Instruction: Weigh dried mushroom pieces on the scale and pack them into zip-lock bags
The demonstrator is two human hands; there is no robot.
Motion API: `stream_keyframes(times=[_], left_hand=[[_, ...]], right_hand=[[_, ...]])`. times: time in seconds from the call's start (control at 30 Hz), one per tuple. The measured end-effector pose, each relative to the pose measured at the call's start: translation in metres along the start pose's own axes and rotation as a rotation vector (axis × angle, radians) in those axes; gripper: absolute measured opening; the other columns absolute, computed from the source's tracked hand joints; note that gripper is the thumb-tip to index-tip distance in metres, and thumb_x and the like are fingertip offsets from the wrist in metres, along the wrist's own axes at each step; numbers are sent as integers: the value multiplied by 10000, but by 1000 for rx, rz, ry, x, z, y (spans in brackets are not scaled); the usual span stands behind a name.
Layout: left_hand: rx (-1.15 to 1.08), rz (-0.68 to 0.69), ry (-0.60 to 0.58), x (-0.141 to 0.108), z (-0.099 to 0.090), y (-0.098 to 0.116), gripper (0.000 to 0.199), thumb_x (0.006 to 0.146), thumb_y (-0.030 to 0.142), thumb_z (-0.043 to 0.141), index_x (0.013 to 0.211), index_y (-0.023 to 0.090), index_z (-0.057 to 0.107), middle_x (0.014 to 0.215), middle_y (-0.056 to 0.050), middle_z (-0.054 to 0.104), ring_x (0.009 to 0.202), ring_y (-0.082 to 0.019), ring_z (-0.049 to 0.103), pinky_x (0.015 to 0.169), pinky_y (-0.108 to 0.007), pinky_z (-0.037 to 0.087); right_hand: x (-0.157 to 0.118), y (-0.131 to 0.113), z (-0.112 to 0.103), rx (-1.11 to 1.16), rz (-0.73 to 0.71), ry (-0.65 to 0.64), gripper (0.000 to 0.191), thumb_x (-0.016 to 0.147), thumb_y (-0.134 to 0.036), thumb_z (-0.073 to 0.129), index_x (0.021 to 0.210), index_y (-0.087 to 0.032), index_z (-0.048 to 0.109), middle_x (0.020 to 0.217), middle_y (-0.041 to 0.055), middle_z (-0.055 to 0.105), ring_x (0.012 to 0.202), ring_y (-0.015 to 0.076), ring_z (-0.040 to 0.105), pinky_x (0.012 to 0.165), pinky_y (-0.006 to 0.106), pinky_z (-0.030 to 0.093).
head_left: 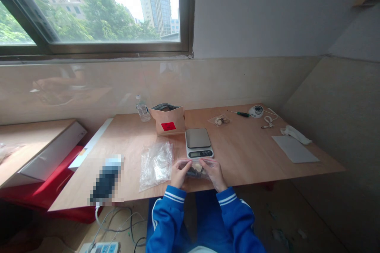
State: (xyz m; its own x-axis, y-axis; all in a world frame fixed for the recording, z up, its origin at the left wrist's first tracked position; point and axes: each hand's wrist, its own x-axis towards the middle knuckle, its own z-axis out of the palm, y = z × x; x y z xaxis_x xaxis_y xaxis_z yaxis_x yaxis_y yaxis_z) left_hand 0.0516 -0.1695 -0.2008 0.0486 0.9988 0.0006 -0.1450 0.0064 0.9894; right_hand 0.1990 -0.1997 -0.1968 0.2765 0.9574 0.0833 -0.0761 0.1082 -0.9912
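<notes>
Both hands pinch the red-edged top of a clear zip bag point(197, 170) at the table's front edge. My left hand point(179, 172) is closed on the left part of the seal, and my right hand point(214, 172) is closed on the right part. Dark and pale pieces lie inside the bag; I cannot make out what they are. Just beyond the bag stands a digital kitchen scale point(198, 142) with a bare metal plate. A pile of clear plastic bags point(157, 164) lies left of my left hand.
An open brown paper pouch point(170, 124) with a red label stands behind the scale, beside a plastic bottle point(143, 109). Farther right are a small filled bag point(221, 120), a green-handled screwdriver point(242, 114), a dome camera point(256, 111) and white paper point(293, 149). A blurred-out phone-like object point(107, 179) lies left.
</notes>
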Motion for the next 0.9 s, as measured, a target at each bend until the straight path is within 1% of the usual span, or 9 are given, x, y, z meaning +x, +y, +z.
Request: stream_keyframes(times=[0.07, 0.13, 0.27, 0.37, 0.47, 0.6, 0.73, 0.8, 0.9], left_hand=[[-18, 8, 27, 0, 1, 0, 309, 633, 415, 770, 752, 131, 738, 800, -95, 729, 798, -221, 679, 738, -318, 545], [-31, 4, 30, 1, 2, 1, 314, 639, 416, 767, 770, 132, 739, 811, -96, 731, 810, -225, 681, 750, -325, 547], [-37, 5, -66, 1, 2, 4, 309, 650, 397, 765, 809, 133, 743, 853, -104, 739, 843, -242, 685, 796, -356, 544], [-42, 20, -118, -1, 6, 8, 288, 676, 380, 751, 812, 127, 742, 857, -111, 740, 838, -241, 685, 808, -363, 537], [-35, 51, -93, -4, 10, 10, 270, 688, 378, 742, 780, 124, 737, 825, -108, 732, 821, -235, 680, 793, -356, 533], [3, 87, -52, -6, 15, 8, 248, 725, 370, 714, 789, 132, 734, 831, -100, 720, 832, -221, 671, 793, -337, 525], [34, 91, -2, -8, 19, 7, 246, 749, 373, 691, 813, 138, 731, 834, -94, 717, 830, -214, 671, 791, -330, 524], [32, 90, 23, -8, 20, 5, 246, 747, 374, 693, 822, 143, 731, 845, -91, 718, 841, -215, 671, 800, -331, 521], [5, 84, 64, -7, 19, 1, 247, 728, 377, 709, 811, 145, 737, 850, -92, 719, 853, -220, 668, 812, -333, 516]], right_hand=[[2, 1, 0, -23, -13, 22, 252, 748, -416, 705, 804, -171, 721, 790, 51, 717, 765, 203, 662, 717, 298, 527], [3, -1, -1, -31, -17, -8, 238, 758, -409, 697, 795, -175, 718, 785, 43, 709, 767, 198, 657, 719, 292, 521], [3, -6, 1, 16, 1, -95, 231, 762, -406, 693, 824, -186, 726, 816, 38, 722, 800, 203, 666, 768, 315, 526], [0, -9, 6, 44, -12, -101, 222, 745, -390, 711, 820, -182, 731, 815, 40, 728, 803, 202, 668, 783, 323, 527], [-3, -9, 10, 59, -41, -63, 200, 727, -371, 728, 787, -180, 726, 806, 36, 729, 798, 194, 668, 772, 308, 527], [-4, -5, 15, 74, -19, -4, 203, 730, -373, 726, 763, -175, 703, 751, 25, 723, 734, 175, 669, 715, 286, 535], [-4, 0, 20, 73, -15, 74, 233, 718, -387, 736, 763, -166, 679, 723, 30, 720, 679, 172, 669, 659, 279, 541], [-4, 1, 21, 53, -30, 89, 250, 723, -401, 728, 782, -162, 684, 747, 41, 724, 700, 183, 675, 669, 287, 548], [-4, -1, 20, 11, -48, 69, 295, 762, -445, 678, 831, -159, 706, 839, 72, 737, 794, 212, 687, 728, 315, 556]])
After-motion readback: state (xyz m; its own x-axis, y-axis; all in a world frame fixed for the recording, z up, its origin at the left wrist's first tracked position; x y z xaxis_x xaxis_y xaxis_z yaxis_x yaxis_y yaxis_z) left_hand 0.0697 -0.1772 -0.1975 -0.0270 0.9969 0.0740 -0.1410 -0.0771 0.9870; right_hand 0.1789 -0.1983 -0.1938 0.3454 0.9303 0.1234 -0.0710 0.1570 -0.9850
